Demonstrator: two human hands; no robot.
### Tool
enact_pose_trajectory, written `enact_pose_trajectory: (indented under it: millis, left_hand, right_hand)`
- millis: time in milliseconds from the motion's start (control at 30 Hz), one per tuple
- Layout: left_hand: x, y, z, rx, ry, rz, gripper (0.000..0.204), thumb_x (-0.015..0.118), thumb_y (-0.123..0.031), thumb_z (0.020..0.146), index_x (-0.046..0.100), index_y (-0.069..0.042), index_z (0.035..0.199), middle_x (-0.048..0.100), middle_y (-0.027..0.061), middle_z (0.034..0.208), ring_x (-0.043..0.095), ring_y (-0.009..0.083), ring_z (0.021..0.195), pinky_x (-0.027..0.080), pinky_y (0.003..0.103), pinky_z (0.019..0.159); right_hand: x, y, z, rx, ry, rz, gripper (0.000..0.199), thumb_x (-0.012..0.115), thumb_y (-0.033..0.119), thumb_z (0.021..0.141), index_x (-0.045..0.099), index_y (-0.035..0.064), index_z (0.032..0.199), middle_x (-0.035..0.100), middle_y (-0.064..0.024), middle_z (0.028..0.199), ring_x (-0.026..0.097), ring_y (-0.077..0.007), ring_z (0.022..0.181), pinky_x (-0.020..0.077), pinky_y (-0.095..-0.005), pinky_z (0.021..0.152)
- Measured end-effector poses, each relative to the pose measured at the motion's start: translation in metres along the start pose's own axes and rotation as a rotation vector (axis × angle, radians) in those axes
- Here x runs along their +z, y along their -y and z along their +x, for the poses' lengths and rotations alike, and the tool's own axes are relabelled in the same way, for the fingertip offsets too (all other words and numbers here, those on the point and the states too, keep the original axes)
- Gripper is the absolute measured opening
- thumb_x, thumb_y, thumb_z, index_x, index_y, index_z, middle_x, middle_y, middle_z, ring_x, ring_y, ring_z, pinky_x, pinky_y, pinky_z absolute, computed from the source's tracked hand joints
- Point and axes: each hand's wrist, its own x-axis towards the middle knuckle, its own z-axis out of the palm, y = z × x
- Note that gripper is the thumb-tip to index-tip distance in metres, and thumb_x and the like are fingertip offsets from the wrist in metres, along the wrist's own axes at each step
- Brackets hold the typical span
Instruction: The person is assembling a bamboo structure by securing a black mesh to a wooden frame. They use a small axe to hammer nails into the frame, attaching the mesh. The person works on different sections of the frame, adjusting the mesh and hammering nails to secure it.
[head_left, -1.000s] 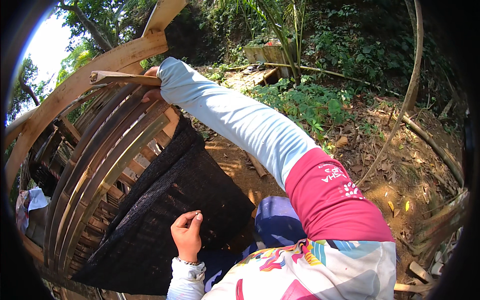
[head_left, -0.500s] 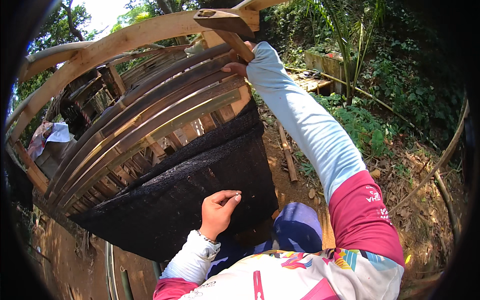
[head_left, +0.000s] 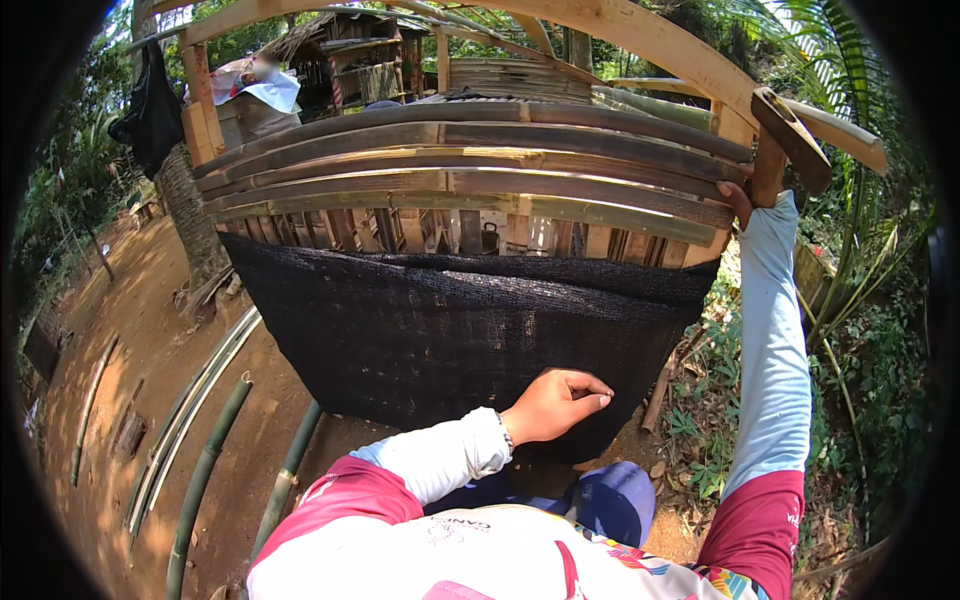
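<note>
My left hand is in front of the black mesh net, thumb and forefinger pinched together. Something tiny may sit between the fingertips, too small to name. Raised at the far right, my right hand is closed round the wooden handle of a hatchet, its dark metal head above the hand. The fingers are partly hidden behind sleeve and handle; one fingertip is by the ends of the bamboo slats. Those slats run in rows across a wooden frame, and the net hangs from below them.
A curved-looking wooden beam crosses above the slats. Green bamboo poles lie on the brown soil at left, near a tree trunk. A thatched hut stands behind. Plants grow on the right.
The view has swung left, and the frame now lies squarely ahead. My left hand still pinches, held before the net; my right still grips the hatchet beside the slat ends.
</note>
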Motion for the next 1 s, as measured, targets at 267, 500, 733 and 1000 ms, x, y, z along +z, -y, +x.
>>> enact_pose_trajectory:
  millis: [267,500,733,1000]
  left_hand:
    - [-0.019,-0.029,0.015,0.193,-0.049,0.028,0.017,0.070,-0.017,0.083,0.073,-0.004,0.094,0.072,0.0082,0.090,0.067,0.0163,0.078,0.051,0.028,0.070]
    - [-0.025,-0.050,0.040,0.433,-0.168,0.032,0.012,0.074,-0.011,0.080,0.072,-0.002,0.088,0.071,0.0095,0.086,0.068,0.0184,0.082,0.052,0.029,0.072]
    - [-0.032,-0.076,0.073,0.677,-0.255,0.089,0.010,0.074,-0.004,0.079,0.073,-0.001,0.088,0.070,0.0102,0.082,0.068,0.0167,0.075,0.052,0.027,0.065]
    - [-0.030,-0.117,0.113,0.843,-0.329,0.289,0.016,0.068,0.004,0.081,0.072,0.001,0.097,0.068,0.0091,0.082,0.063,0.0126,0.073,0.048,0.023,0.065]
  right_hand:
    - [0.002,-0.043,0.007,0.005,-0.055,0.148,0.048,0.088,0.023,0.070,0.063,0.0041,0.107,0.064,-0.0036,0.097,0.060,-0.0139,0.088,0.0481,-0.0284,0.079]
    - [0.004,-0.107,0.018,-0.034,0.013,0.232,0.052,0.081,0.021,0.078,0.058,0.0034,0.120,0.063,-0.0057,0.107,0.058,-0.0172,0.096,0.0457,-0.0307,0.086]
    - [-0.010,-0.068,0.018,0.011,0.107,0.177,0.062,0.083,0.029,0.075,0.055,0.0015,0.123,0.061,-0.0101,0.111,0.059,-0.0208,0.099,0.0471,-0.0334,0.087]
    - [0.015,0.004,-0.003,0.087,0.026,0.288,0.053,0.089,0.028,0.067,0.065,0.0008,0.105,0.066,-0.0070,0.091,0.061,-0.0145,0.085,0.0485,-0.0283,0.077]
